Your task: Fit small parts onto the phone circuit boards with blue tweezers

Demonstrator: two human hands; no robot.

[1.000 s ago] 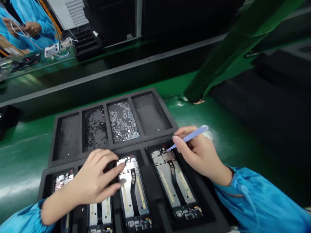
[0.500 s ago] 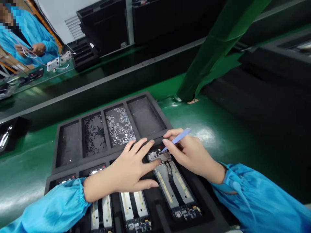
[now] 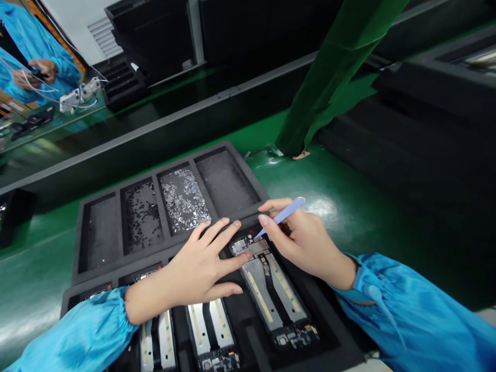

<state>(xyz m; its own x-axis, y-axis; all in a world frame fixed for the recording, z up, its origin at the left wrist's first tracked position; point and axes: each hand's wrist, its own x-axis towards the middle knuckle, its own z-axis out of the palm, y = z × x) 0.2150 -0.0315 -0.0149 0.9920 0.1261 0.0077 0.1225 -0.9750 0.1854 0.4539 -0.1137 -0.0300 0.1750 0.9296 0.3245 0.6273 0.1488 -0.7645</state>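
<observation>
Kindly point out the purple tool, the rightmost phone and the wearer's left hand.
Purple tool (image 3: 285,211), head view: its shaft.
Rightmost phone (image 3: 275,290), head view: its black strip.
Left hand (image 3: 202,267), head view: its back.

Glossy green worktop (image 3: 349,181), bright overhead glare on it right of center and at far left, green slanted post (image 3: 329,67) rising from its back edge, dark shadowy black mass (image 3: 406,129) filling the right side. Behind, a long grey-edged rail (image 3: 209,102) crosses diagonally, with a second dark green, reflective ledge (image 3: 58,132) past it carrying a white power strip (image 3: 73,99) and cables. Back: pale wall panel (image 3: 77,20) with slatted vent (image 3: 104,39) upper left, then big black panels (image 3: 248,31) split by a grey upright (image 3: 196,31).
</observation>
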